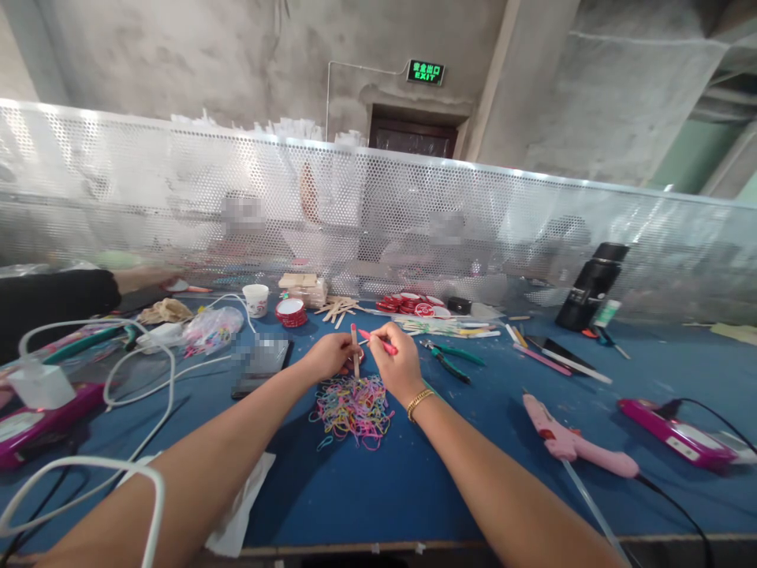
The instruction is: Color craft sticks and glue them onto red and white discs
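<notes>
My left hand (pixel 330 355) grips a flat wooden craft stick (pixel 356 359) held upright, its top end coloured pinkish red. In my right hand (pixel 397 359) is a pink-red marker (pixel 387 347), its tip pointing left towards the top of the stick; I cannot tell whether the two touch. Just below both hands lies a loose pile of colourful small loops (pixel 355 410), pink, yellow, purple and blue. A small round reddish thing by my left fingers is mostly hidden.
Pliers (pixel 453 359) lie right of my hands, and a pink glue gun (pixel 583 446) farther right. A phone (pixel 263 367), paper cup (pixel 255 300) and white cable (pixel 171 379) are left. Craft sticks (pixel 340 309) and a black bottle (pixel 591 288) stand behind. Another person's sleeve (pixel 59 308) reaches in.
</notes>
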Action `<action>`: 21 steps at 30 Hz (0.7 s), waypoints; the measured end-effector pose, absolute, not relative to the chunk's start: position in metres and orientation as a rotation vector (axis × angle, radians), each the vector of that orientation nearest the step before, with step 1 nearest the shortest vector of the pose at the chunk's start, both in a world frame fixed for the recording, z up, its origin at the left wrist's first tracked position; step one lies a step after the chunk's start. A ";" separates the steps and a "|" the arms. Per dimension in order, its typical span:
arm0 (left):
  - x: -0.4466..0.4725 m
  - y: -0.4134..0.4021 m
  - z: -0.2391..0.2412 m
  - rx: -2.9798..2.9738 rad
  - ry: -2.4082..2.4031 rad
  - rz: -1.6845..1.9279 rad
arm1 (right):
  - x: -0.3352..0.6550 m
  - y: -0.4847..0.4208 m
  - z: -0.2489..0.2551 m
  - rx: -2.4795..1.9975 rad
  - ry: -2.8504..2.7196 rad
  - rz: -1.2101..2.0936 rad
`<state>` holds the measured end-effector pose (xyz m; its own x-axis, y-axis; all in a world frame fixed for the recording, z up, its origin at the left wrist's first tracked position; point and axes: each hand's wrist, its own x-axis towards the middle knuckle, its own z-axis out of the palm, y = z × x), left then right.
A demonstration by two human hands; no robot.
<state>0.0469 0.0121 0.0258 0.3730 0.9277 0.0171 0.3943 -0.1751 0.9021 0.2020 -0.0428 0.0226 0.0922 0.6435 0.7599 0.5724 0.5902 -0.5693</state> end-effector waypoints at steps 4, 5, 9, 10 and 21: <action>0.047 0.009 0.029 1.743 1.163 0.759 | 0.203 -0.044 0.023 -1.052 -1.537 0.077; 0.047 0.008 0.030 1.738 1.164 0.758 | 0.203 -0.044 0.023 -1.045 -1.540 0.079; 0.048 0.005 0.033 1.716 1.173 0.760 | 0.201 -0.045 0.023 -1.024 -1.562 0.090; 0.048 0.005 0.033 1.715 1.173 0.762 | 0.200 -0.045 0.023 -1.019 -1.566 0.094; 0.048 0.010 0.026 1.734 1.143 0.772 | 0.198 -0.045 0.022 -1.005 -1.591 0.094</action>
